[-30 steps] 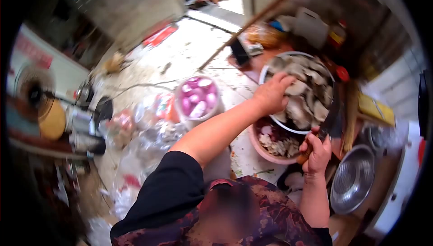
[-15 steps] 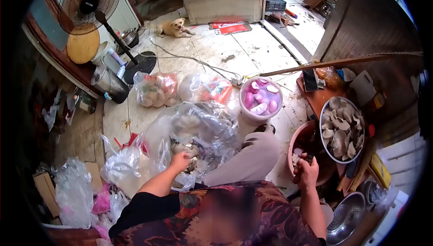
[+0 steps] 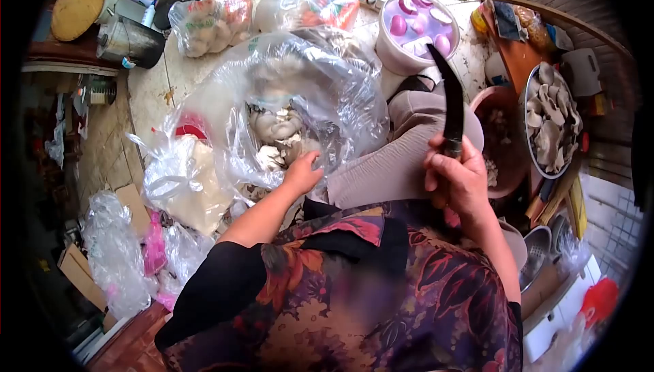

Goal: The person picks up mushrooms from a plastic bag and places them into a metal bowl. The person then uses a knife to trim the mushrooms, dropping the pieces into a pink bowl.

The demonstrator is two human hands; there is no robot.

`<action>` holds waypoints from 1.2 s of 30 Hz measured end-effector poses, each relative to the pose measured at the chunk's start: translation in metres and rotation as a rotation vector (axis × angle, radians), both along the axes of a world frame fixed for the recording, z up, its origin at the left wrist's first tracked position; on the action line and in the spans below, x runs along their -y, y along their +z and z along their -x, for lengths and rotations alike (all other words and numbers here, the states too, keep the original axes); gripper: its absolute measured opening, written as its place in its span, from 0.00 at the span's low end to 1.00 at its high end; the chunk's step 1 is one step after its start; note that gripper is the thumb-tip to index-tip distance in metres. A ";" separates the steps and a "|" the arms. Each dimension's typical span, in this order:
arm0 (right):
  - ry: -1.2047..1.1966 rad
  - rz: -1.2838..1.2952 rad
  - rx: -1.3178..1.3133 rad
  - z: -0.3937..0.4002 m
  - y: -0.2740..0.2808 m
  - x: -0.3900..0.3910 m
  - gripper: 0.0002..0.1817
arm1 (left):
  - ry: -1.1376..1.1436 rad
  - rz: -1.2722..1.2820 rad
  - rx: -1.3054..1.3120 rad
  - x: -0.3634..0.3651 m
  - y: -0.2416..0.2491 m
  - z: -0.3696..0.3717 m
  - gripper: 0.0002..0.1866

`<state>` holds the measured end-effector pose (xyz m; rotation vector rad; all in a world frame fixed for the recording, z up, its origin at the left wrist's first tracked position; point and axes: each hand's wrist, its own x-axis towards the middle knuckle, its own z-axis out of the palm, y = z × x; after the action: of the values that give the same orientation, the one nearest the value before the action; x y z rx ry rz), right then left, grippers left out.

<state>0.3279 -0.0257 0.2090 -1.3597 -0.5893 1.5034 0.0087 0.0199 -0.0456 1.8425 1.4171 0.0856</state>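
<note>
My right hand (image 3: 462,171) is wrapped round the handle of a knife (image 3: 454,106), whose dark, curved blade points up and away from me over my bent knee. At the mouth of a large clear plastic bag (image 3: 218,93), my left hand (image 3: 304,171) reaches in with its fingers apart, right at a clump of grey-white oyster mushrooms (image 3: 276,127). Beside my right knee stands a reddish-brown tub (image 3: 477,103) with small pale pieces inside. Sliced-off oyster mushrooms (image 3: 552,123) fill a metal-rimmed basin just right of that tub.
A white bucket (image 3: 385,52) ahead holds purple and white pieces in liquid. Two filled plastic bags, one on the left (image 3: 204,28) and one on the right (image 3: 300,7), lie beyond the big bag. Crumpled plastic (image 3: 116,256) and a colander (image 3: 535,253) flank me.
My right hand has lifted the knife up from beside the tub. My left hand has let go of the mushroom and its fingers have spread. The view has tilted down; the dog is out of sight.
</note>
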 end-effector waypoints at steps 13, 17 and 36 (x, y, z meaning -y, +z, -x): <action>-0.010 -0.011 0.046 -0.004 -0.003 0.005 0.14 | -0.541 0.155 0.082 -0.007 0.018 -0.018 0.13; 0.002 -0.027 0.048 -0.007 -0.004 0.006 0.14 | -0.345 -0.019 0.028 -0.036 0.023 -0.005 0.10; 0.000 -0.062 0.073 -0.007 -0.009 0.010 0.14 | 0.322 0.060 -0.263 -0.051 -0.006 0.054 0.17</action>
<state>0.3350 -0.0355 0.2004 -1.3710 -0.6765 1.4290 -0.0456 0.0709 -0.0521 1.6061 1.8720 -0.0393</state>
